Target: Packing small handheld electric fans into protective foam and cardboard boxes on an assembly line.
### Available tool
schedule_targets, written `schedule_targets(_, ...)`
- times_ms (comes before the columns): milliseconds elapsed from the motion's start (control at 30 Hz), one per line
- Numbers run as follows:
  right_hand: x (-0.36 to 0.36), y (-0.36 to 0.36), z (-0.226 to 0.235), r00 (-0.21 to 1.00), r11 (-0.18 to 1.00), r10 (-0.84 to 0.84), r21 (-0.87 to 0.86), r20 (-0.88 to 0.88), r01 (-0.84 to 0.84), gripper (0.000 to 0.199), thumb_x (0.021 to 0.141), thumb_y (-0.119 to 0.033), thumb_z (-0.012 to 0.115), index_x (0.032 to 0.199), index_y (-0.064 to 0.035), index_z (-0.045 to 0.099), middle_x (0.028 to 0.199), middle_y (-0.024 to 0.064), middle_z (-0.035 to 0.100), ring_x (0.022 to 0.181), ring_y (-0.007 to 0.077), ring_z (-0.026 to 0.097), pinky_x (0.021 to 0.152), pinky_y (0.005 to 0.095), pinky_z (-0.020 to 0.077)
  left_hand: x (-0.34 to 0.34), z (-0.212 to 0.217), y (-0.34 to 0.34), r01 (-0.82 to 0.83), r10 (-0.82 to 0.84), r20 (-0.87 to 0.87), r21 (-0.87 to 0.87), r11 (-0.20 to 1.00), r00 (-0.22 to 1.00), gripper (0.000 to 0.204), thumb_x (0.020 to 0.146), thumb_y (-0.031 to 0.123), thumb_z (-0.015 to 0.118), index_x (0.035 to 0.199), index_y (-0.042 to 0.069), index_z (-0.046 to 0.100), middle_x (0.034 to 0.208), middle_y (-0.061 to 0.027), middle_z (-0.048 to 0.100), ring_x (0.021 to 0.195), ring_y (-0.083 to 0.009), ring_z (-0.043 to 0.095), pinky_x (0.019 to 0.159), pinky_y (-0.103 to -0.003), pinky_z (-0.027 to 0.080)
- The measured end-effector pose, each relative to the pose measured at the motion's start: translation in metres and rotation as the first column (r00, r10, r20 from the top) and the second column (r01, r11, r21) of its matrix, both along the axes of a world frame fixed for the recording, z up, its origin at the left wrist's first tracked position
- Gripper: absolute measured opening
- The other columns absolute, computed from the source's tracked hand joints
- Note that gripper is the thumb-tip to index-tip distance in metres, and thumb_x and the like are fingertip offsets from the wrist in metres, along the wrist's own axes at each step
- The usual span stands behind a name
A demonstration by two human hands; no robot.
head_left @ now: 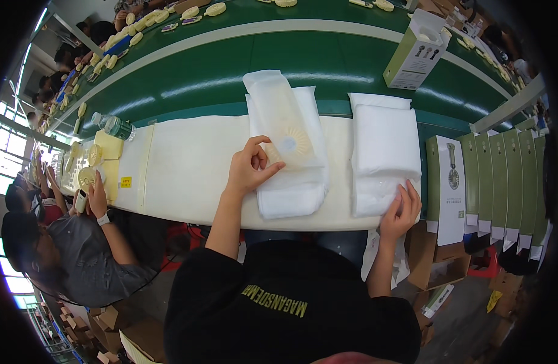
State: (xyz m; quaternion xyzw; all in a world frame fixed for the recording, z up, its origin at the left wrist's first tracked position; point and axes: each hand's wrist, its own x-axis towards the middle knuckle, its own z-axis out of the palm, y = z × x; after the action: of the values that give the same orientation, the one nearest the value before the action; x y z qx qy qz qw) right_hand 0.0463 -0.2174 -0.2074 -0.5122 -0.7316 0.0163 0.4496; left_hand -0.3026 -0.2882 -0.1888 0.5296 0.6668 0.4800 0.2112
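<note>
A handheld fan (294, 142) with a round cream head lies inside a translucent white bag (272, 91), on top of a stack of white pouches (294, 197). My left hand (253, 165) is closed on the fan's lower end through the bag, thumb and fingertips on either side. To the right lies a second pile of folded white pouches (385, 139). My right hand (402, 209) rests on this pile's near right corner, fingers stretched and slightly apart, touching the thin plastic.
A green conveyor belt (230, 67) runs beyond the white worktable (194, 164). An open fan box (415, 51) stands on the belt. Several green-and-white boxes (482, 176) line up at right. A bottle (114, 126) lies left, near a co-worker (94, 255) holding a fan part.
</note>
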Motion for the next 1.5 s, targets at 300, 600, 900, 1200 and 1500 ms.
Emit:
schedule_targets(300,-0.001,-0.002,-0.001,1.000,1.000,-0.017,0.008,-0.020,0.017,0.022,0.089,-0.002,0.054,0.106,-0.0001,0.068,0.120,0.0132,0.063,0.109,0.0306,0.055,0.087,0.0369,0.0481,0.000,-0.002,0.000,0.002,-0.002,-0.023,-0.005,1.000,1.000,0.052,0.070,0.018,0.083,0.113,0.007,0.055,0.058,0.0020,0.046,0.049,-0.0071,0.039,0.048,-0.021,0.032)
schedule_targets(600,-0.004,-0.002,0.000,0.999,1.000,-0.018,-0.001,-0.029,0.018,0.022,0.090,-0.001,0.053,0.106,-0.0004,0.068,0.119,0.0126,0.064,0.109,0.0303,0.055,0.088,0.0367,0.0476,-0.007,-0.006,-0.008,-0.121,0.129,-0.056,0.129,0.984,0.990,0.040,0.073,0.013,0.081,0.107,0.006,0.060,0.059,0.0010,0.047,0.050,-0.0098,0.041,0.049,-0.024,0.034)
schedule_targets(900,0.002,-0.006,-0.003,1.000,1.000,0.003,0.016,-0.011,-0.003,0.022,0.091,-0.002,0.054,0.108,-0.0011,0.068,0.119,0.0123,0.064,0.109,0.0300,0.056,0.091,0.0373,0.0463,-0.112,0.002,-0.087,-0.502,0.582,-0.615,0.326,0.802,0.531,0.038,0.084,0.008,0.066,0.121,0.003,0.056,0.122,-0.0134,0.059,0.113,-0.0298,0.052,0.094,-0.041,0.043)
schedule_targets(1200,0.001,-0.006,0.000,1.000,0.999,-0.005,0.054,-0.019,0.006,0.023,0.090,0.000,0.053,0.109,-0.0010,0.067,0.119,0.0117,0.063,0.111,0.0307,0.055,0.093,0.0391,0.0448,-0.123,0.026,-0.085,-0.250,0.099,-0.396,-0.352,0.902,0.913,0.038,0.091,0.018,0.060,0.123,0.000,0.049,0.118,-0.0122,0.055,0.109,-0.0268,0.052,0.090,-0.038,0.044)
schedule_targets(1500,-0.086,-0.063,0.053,0.790,0.877,0.462,0.078,-0.404,-0.474,0.046,0.095,-0.020,0.053,0.133,0.0039,0.042,0.124,0.0214,0.055,0.115,0.0329,0.052,0.097,0.0453,0.0428,0.049,0.029,-0.071,-0.067,0.057,0.120,0.079,0.995,0.991,0.035,0.097,0.011,0.053,0.126,-0.004,0.041,0.126,-0.0186,0.048,0.113,-0.0270,0.052,0.096,-0.034,0.042)
